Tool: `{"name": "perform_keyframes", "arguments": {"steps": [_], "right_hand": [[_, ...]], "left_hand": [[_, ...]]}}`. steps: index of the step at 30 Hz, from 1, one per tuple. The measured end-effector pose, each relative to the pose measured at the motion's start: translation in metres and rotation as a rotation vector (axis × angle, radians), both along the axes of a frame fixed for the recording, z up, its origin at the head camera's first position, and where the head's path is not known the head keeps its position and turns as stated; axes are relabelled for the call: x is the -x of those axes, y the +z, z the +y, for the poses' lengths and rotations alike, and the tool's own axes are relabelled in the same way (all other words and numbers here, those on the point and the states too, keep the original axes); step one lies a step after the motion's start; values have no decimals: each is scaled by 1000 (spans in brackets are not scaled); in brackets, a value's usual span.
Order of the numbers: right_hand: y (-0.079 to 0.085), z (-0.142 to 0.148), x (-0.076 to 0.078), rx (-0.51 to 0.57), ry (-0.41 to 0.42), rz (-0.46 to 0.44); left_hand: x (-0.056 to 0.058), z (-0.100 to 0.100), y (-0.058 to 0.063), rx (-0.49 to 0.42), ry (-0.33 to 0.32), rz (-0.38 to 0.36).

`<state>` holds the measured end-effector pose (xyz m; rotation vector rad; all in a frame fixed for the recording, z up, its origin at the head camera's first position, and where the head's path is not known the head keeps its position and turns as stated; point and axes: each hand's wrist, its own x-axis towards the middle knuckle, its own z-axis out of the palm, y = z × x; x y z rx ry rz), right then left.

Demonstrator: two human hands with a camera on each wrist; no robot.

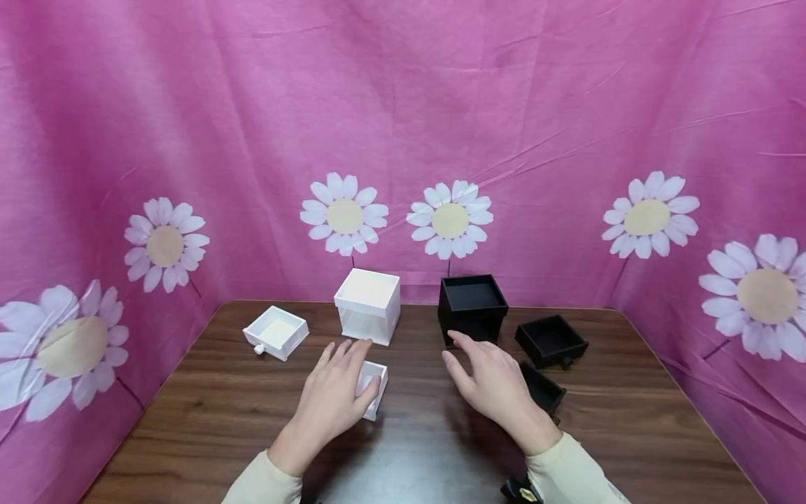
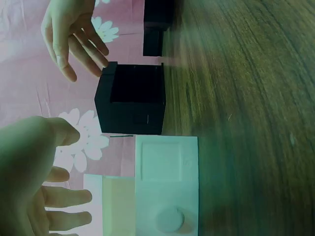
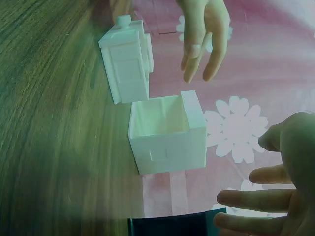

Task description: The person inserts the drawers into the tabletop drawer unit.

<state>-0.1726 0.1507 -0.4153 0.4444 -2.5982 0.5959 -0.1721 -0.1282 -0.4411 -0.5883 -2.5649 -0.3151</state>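
My left hand (image 1: 334, 392) hovers with fingers spread over a small white drawer (image 1: 380, 378), covering part of it in the head view. That drawer's front panel (image 2: 162, 162) and round knob (image 2: 170, 220) appear in the left wrist view. Behind it stands a white box (image 1: 368, 308) with an open front. To the right, my right hand (image 1: 494, 385) is held in the air, fingers extended, just in front of a black box (image 1: 472, 297). It partly hides one black drawer (image 1: 543, 388). Neither hand holds anything.
Another white drawer (image 1: 277, 332) lies at the back left of the wooden table (image 1: 428, 448). A second black drawer (image 1: 552, 341) rests at the back right. A pink cloth (image 1: 403, 105) with daisies hangs around the back and sides.
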Motion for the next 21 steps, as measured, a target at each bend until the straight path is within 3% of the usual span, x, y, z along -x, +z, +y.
{"name": "perform_keyframes", "arguments": {"steps": [11, 21], "right_hand": [[-9, -9, 21, 129, 58, -37], [-16, -19, 43, 210, 119, -96]], "left_hand": [[-5, -12, 1, -102, 25, 51], [-10, -23, 2, -179, 54, 14]]}}
